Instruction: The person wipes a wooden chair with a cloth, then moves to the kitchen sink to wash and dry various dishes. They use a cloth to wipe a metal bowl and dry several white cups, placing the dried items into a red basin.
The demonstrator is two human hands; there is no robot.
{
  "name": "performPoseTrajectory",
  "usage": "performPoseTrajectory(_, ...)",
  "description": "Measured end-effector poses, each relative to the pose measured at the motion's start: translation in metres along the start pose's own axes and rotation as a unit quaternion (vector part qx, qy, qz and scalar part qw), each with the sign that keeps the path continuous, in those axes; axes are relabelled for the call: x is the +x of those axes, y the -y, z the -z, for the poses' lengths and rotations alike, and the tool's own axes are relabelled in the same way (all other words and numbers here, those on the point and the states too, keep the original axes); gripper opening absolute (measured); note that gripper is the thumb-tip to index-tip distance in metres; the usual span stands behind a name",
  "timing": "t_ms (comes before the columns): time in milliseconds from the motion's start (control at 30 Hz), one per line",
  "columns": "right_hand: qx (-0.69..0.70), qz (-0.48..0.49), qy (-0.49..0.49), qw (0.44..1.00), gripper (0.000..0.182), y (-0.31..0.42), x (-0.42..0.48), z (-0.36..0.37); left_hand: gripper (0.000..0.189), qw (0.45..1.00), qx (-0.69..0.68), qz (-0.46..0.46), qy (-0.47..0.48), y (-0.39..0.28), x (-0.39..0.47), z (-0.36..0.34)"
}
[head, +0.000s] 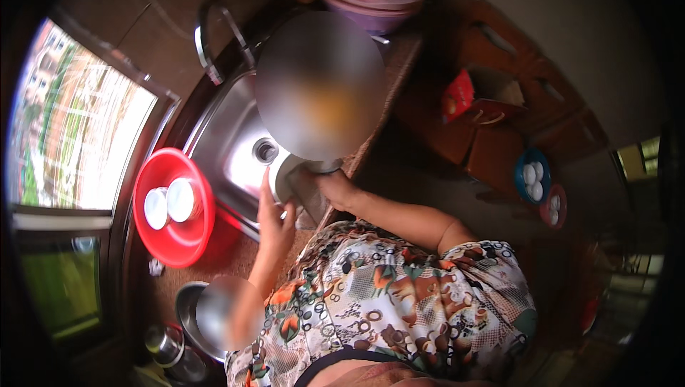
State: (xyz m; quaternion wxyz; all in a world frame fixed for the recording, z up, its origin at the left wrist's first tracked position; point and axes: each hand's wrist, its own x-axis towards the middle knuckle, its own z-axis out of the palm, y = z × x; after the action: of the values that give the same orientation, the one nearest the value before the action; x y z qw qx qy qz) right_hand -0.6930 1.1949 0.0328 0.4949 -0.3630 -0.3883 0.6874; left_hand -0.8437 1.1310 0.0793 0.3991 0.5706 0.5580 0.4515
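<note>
Over the near end of the stainless steel sink (241,173), my left hand (275,221) holds the left edge of a pale, round dish (286,170), fingers extended along it. My right hand (334,189) is at the dish's right side with a greyish cloth (310,191) by its fingers; motion blurs the exact grip. A blurred round patch hides the dish's far part and much of the sink. Left of the sink, a red plastic basin (174,248) holds stacked white bowls (182,200).
A curved faucet (222,28) rises behind the sink. Stacked plastic basins (374,7) stand at the far counter end. A metal bowl (187,312) and a metal container (166,344) are at lower left. Right are a red box (460,98) and a blue basin (532,175) of white items.
</note>
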Motion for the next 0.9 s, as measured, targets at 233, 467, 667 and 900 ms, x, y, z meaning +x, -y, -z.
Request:
performPoseTrajectory(233, -0.139, 0.102, 0.05, 0.984, 0.026, 0.003, -0.019, -0.005, 0.071, 0.99, 0.128, -0.056, 0.005, 0.011, -0.02, 0.014)
performPoseTrajectory(467, -0.446, 0.217, 0.164, 0.852, 0.028, 0.018, -0.013, 0.0, 0.053, 0.938, 0.324, -0.1, 0.07, 0.003, -0.021, 0.035)
performPoseTrajectory(667, -0.427, 0.271, 0.27, 0.819, 0.031, 0.042, -0.025, -0.046, 0.015, 0.948, 0.289, -0.008, 0.132, 0.017, -0.031, 0.053)
performPoseTrajectory(900, 0.065, -0.182, 0.243, 0.951, 0.045, 0.017, -0.005, -0.029, 0.026, 0.972, -0.188, 0.137, 0.032, 0.026, -0.035, 0.065)
